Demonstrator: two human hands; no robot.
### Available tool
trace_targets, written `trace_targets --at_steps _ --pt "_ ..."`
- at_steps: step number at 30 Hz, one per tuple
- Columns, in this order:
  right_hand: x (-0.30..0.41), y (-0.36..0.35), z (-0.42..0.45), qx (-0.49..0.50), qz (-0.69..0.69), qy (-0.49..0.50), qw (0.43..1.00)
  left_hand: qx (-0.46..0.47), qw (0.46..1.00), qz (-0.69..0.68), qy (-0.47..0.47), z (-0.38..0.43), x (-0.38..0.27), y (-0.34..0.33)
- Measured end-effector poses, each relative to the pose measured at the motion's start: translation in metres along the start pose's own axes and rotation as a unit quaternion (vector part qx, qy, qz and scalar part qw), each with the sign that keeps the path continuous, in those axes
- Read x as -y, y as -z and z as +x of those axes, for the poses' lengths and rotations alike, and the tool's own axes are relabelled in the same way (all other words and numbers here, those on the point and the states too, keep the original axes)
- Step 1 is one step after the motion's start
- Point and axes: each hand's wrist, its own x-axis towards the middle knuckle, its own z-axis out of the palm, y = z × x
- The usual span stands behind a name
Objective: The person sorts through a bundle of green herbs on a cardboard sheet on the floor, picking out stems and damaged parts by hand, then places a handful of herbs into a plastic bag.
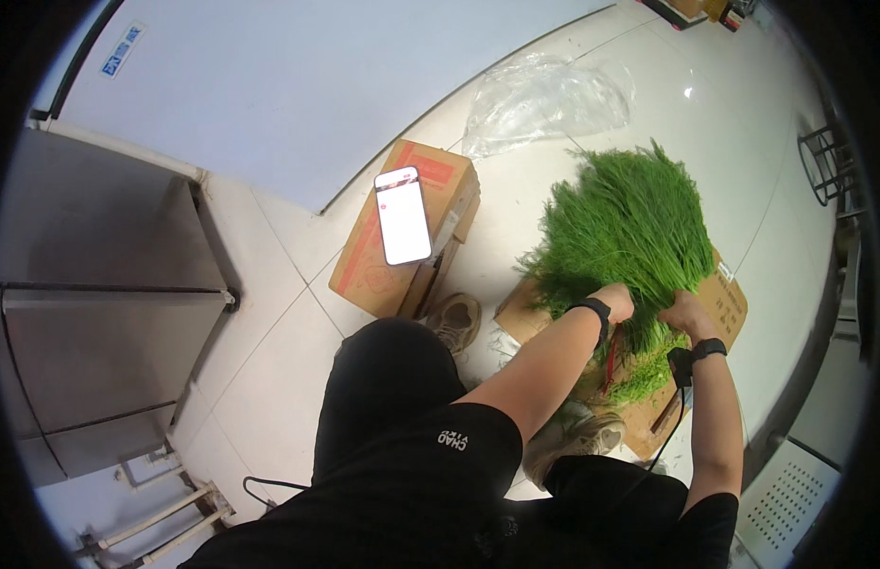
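Observation:
A big bundle of feathery green herbs (625, 213), dill or fennel fronds, lies before me with its stems towards me. My left hand (614, 302) is curled against the left side of the stems, its fingertips partly hidden. On the right side my right hand (689, 313) grips the stems, thumb over them and fingers hidden behind. Under the bundle is flattened cardboard (728, 299). Short green trimmings (639, 380) are heaped on it below my hands. Beside them is a thin red item (610, 366), too small to identify.
To the left, a cardboard box (361, 274) carries a smartphone (404, 220) with a lit screen. A clear plastic bag (546, 99) lies on the tiled floor beyond. A stainless steel cabinet (112, 235) stands at far left; a black metal rack (827, 167) is at the right edge.

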Motion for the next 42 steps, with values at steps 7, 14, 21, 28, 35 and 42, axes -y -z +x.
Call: trace_targets --at_steps 7,14,21,28,35,42 --pt "0.005 0.002 0.004 0.033 0.023 0.005 0.999 -0.049 0.841 -0.538 0.027 0.043 0.039 -0.023" --pt "-0.007 -0.002 0.016 0.071 0.066 -0.007 0.995 -0.026 0.846 -0.530 0.055 -0.017 0.019 -0.001" --pt "-0.020 0.000 0.018 0.116 0.179 -0.053 0.976 0.026 0.846 -0.525 0.087 -0.024 0.009 -0.004" --pt "-0.023 0.004 0.014 0.082 0.178 -0.039 0.980 0.012 0.807 -0.590 0.037 -0.006 0.005 -0.013" --pt "-0.016 0.010 0.002 0.133 0.209 -0.007 0.969 0.045 0.701 -0.711 0.016 0.001 -0.023 -0.026" --pt "0.020 -0.004 -0.022 0.087 0.004 0.108 0.990 0.045 0.674 -0.737 -0.012 0.004 -0.036 -0.024"
